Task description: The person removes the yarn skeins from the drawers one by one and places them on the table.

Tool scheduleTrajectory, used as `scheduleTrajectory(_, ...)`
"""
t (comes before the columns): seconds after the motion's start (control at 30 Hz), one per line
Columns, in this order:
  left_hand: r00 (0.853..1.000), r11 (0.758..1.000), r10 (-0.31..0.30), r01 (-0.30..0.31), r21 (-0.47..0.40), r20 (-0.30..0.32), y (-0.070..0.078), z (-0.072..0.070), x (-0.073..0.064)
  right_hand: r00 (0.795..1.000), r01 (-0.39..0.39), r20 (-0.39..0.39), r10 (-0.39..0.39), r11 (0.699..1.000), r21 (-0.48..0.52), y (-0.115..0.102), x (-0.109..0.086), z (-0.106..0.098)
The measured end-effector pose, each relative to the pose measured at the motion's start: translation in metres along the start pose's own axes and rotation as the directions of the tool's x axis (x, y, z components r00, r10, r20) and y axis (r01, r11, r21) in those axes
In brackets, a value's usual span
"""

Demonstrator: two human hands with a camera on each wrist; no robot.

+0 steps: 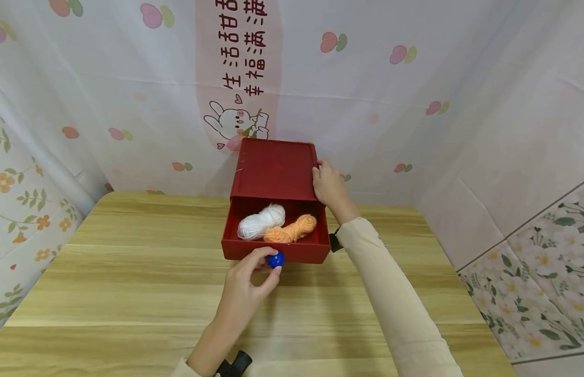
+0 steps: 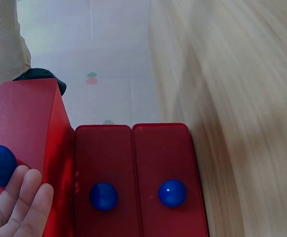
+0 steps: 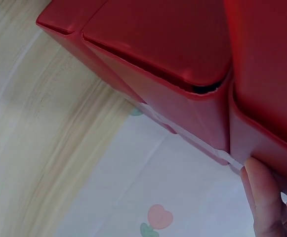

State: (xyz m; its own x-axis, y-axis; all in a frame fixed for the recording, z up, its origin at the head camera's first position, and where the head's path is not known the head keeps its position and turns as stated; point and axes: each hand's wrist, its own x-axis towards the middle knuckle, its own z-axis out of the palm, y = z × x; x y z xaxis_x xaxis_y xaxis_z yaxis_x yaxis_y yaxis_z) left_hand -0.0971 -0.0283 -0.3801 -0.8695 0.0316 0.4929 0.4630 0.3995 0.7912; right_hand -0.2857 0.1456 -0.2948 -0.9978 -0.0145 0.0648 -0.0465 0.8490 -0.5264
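Observation:
A red drawer cabinet (image 1: 277, 167) stands against the back curtain. Its top drawer (image 1: 298, 254) is pulled out, with a white yarn skein (image 1: 261, 222) and an orange yarn skein (image 1: 292, 229) lying inside. My left hand (image 1: 246, 277) pinches the round blue knob (image 1: 275, 259) on that drawer's front between thumb and fingers. Two lower drawers, pushed in, show a blue knob (image 2: 103, 196) and another blue knob (image 2: 172, 192) in the left wrist view. My right hand (image 1: 330, 186) rests against the cabinet's upper right side; in the right wrist view a finger (image 3: 263, 190) touches the red side.
The cabinet sits at the rear edge of a wood-grain table (image 1: 145, 283). Behind hangs a white printed curtain (image 1: 367, 104); patterned cloth covers both sides. A black wrist strap piece (image 1: 237, 364) shows below the left forearm.

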Motion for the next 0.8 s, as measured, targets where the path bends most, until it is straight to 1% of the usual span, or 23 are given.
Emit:
scheduleTrajectory(0.13,1.0,1.0,-0.022,0.022,0.001,0.004,0.003,-0.001,-0.007,1.0,0.003,-0.008,-0.003,1.0,0.0,0.0,-0.001,0.001)
scheduleTrajectory(0.33,0.999,0.999,-0.025,0.024,0.022,0.025,0.006,-0.004,-0.011,1.0,0.002,-0.022,-0.002,1.0,0.009,0.001,-0.002,0.001)
scheduleTrajectory(0.4,0.998,0.999,-0.03,0.029,0.037,0.048,0.008,-0.007,-0.01,1.0,0.002,-0.023,-0.002,1.0,0.01,0.001,-0.002,0.0)
scheduleTrajectory(0.47,0.995,0.997,-0.053,0.048,0.067,0.08,0.011,-0.012,-0.008,1.0,0.001,-0.024,-0.001,1.0,0.012,0.001,-0.002,0.0)
scheduleTrajectory(0.53,0.989,0.992,-0.088,0.076,0.1,0.121,0.014,-0.017,-0.006,1.0,0.002,-0.021,-0.001,1.0,0.006,0.001,-0.002,-0.001)
scheduleTrajectory(0.63,0.979,0.985,-0.115,0.09,0.149,0.169,0.02,-0.027,-0.002,1.0,-0.005,-0.01,0.005,1.0,0.006,0.001,-0.002,0.0)
scheduleTrajectory(0.7,0.979,0.984,-0.096,0.066,0.166,0.181,0.025,-0.035,0.002,1.0,-0.009,-0.003,0.009,1.0,0.007,0.002,-0.002,0.0)
scheduleTrajectory(0.8,0.985,0.987,-0.019,-0.009,0.162,0.17,0.032,-0.048,0.012,1.0,-0.013,-0.001,0.013,1.0,0.016,0.002,-0.002,0.0)
